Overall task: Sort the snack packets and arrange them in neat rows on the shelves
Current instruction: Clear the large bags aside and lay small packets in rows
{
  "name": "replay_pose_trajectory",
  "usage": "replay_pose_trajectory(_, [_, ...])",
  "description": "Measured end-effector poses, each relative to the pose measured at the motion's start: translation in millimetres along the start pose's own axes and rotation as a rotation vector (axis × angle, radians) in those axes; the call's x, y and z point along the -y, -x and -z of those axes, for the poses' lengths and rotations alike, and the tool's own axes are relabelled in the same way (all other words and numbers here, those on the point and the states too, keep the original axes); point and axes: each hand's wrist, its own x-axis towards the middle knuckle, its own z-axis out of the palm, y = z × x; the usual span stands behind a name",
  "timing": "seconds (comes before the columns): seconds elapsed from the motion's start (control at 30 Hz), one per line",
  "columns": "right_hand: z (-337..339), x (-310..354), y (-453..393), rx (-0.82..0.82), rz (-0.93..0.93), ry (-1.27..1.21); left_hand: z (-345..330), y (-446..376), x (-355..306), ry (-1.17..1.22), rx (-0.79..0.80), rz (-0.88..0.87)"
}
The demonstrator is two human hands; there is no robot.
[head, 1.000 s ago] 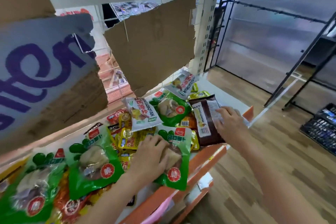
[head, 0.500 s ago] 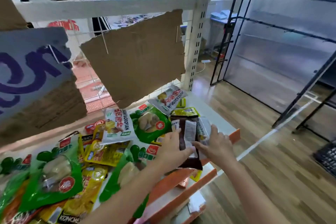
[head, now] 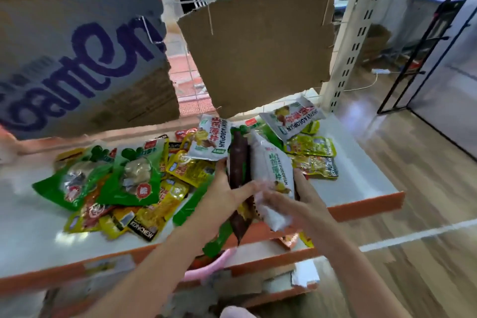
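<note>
A heap of snack packets lies on the white shelf (head: 361,178) with its orange front edge. Two green packets (head: 134,175) lie at the left, yellow packets (head: 185,169) in the middle, and a white packet (head: 291,120) near the back right. My left hand (head: 227,188) grips a dark brown packet (head: 238,162) held upright above the shelf's front. Beside it, my right hand (head: 286,201) holds a white packet (head: 273,173) with green print, pressed against the brown one. The fingers of the right hand are blurred.
Torn cardboard sheets (head: 258,41) hang over the wire back of the shelf, and one at the left (head: 77,59) bears purple letters. A white slotted upright (head: 353,33) stands at the right. Below is a lower shelf with a pink object (head: 216,263). Wooden floor (head: 426,201) and black racks (head: 426,33) lie to the right.
Both hands have lifted the brown packet upright off the heap. My right hand now holds a white packet against it. The camera has tilted down and moved closer.
</note>
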Motion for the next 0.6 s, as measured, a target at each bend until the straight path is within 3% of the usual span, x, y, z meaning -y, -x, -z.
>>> replay_pose_trajectory(0.1, [-30, -7, -14, 0.157, -0.018, 0.014, 41, 20, 9, 0.146, -0.103, 0.039])
replay_pose_trajectory(0.3, [-112, -8, -27, 0.485, -0.064, 0.069, 108, 82, 27, 0.266, -0.527, 0.098])
replay_pose_trajectory(0.6, [-213, -29, -16, 0.782, -0.293, -0.157, 179, 170, 60, 0.423, -0.828, 0.128])
